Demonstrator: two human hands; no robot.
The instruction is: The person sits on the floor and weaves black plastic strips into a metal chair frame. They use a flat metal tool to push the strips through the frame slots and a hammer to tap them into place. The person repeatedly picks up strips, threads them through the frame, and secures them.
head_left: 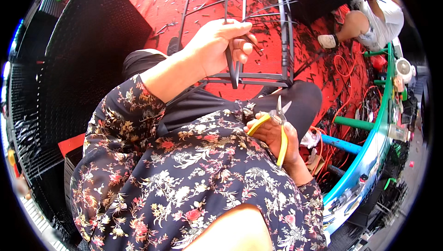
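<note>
Fingers (248, 47) of left hand (217, 43) curled round one narrow, flat black strip (235, 81), likely plastic, by one black bar frame's (284, 29) near end. Right hand (271, 134) loosely holds one pair of yellow-handled metal shears (276, 119), blades parted. Strip judged light, springy, smooth; best pinched across its flat faces.

The left hand (222, 44) hides part of the black strip (235, 80)! Up top, the metal frame (284, 43) runs off the edge; clutter (349, 193) on the blue bench (372, 146) blurs!
</note>
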